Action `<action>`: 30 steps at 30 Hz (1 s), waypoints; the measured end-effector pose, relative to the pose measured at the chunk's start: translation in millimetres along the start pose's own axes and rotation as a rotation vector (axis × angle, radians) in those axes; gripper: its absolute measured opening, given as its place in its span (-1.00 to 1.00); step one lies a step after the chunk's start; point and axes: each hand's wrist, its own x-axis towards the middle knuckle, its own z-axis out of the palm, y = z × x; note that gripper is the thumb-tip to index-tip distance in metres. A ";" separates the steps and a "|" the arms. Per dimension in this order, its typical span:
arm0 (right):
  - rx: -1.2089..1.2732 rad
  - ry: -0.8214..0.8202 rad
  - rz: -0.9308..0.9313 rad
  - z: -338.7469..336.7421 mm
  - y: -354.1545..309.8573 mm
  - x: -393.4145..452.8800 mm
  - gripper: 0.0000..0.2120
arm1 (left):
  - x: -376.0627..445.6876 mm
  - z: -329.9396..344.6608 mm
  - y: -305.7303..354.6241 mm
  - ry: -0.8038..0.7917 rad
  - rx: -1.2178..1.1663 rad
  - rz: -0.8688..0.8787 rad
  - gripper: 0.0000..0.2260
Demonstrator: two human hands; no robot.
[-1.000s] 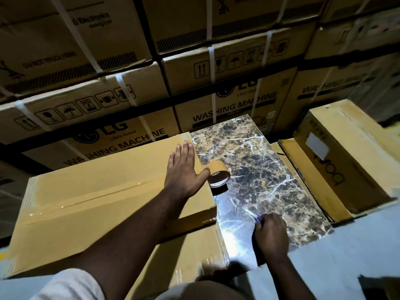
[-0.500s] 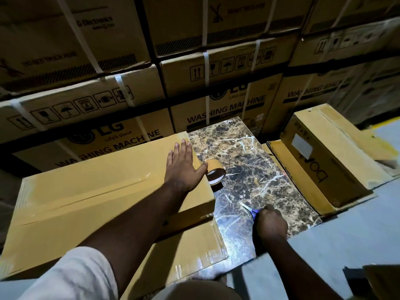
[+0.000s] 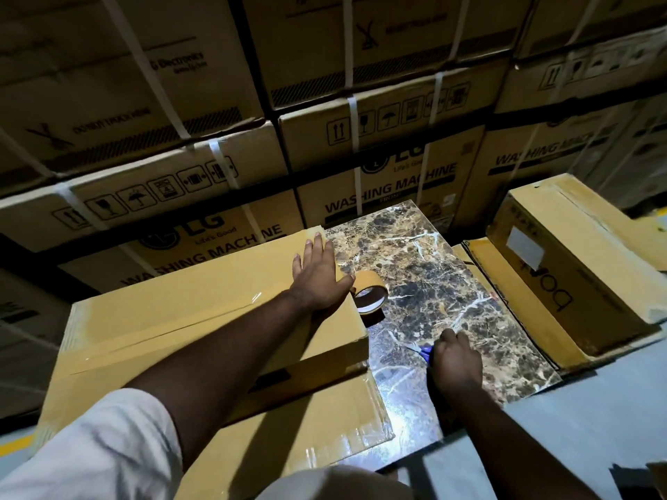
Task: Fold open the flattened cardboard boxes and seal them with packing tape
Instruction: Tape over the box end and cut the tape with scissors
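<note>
A folded-up tan cardboard box [image 3: 173, 319] lies across the left of a marble-patterned tabletop [image 3: 429, 268], with clear tape along its top seam. My left hand [image 3: 317, 276] rests flat on the box's right end, fingers spread, thumb toward a brown tape roll [image 3: 370, 292] that hangs at the box's edge. My right hand [image 3: 456, 359] is shut on blue-handled scissors [image 3: 420, 350], low over the tabletop, blades pointing left toward the box. A second flat cardboard piece [image 3: 325, 424] lies under the box.
Stacked washing-machine cartons [image 3: 379, 146] with white straps form a wall behind the table. To the right, a closed tan box [image 3: 570, 268] sits on more flattened cardboard [image 3: 505, 297]. Grey floor [image 3: 577, 427] shows at the lower right.
My right hand with the scissors has shifted slightly left and up over the tabletop. The left hand stays pressed on the box's end; the view has tilted a little.
</note>
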 end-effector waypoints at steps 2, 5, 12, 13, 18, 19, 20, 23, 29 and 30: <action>0.058 0.004 0.004 6.3 3.5 2.0 -0.84 | 3.5 -4.4 1.6 -0.010 0.002 0.044 -0.17; 0.386 0.029 0.103 3.4 5.1 2.9 -0.78 | 15.4 -13.7 0.4 -0.039 0.068 0.147 -0.33; 1.405 -0.141 0.001 -25.2 -48.8 -0.4 -0.84 | 62.4 -29.5 33.4 -0.443 0.343 0.296 -0.46; 1.476 -0.213 0.017 -33.6 -56.6 -0.5 -0.86 | 73.5 -27.0 38.0 -0.512 0.369 0.274 -0.39; 1.579 -0.640 -0.025 -68.3 -67.3 9.2 -0.65 | 128.9 -12.5 46.4 -0.790 0.548 0.257 -0.55; 1.577 -0.726 -0.046 -71.7 -67.1 9.5 -0.56 | 132.5 -12.1 47.6 -0.848 0.554 0.259 -0.69; 1.552 -0.798 -0.050 -72.3 -66.1 12.2 -0.50 | 138.5 -11.3 49.2 -0.904 0.541 0.259 -0.81; 1.473 -0.938 -0.049 -74.4 -64.8 23.2 -0.38 | 149.1 -14.3 56.0 -0.999 0.439 0.267 -0.71; 1.445 -1.013 -0.161 -94.3 -73.5 44.3 -0.37 | 154.4 -13.7 38.4 -1.019 0.109 0.214 -0.74; 1.430 -1.013 -0.185 -95.2 -74.9 47.5 -0.36 | 155.4 -15.0 35.5 -1.003 0.055 0.199 -0.76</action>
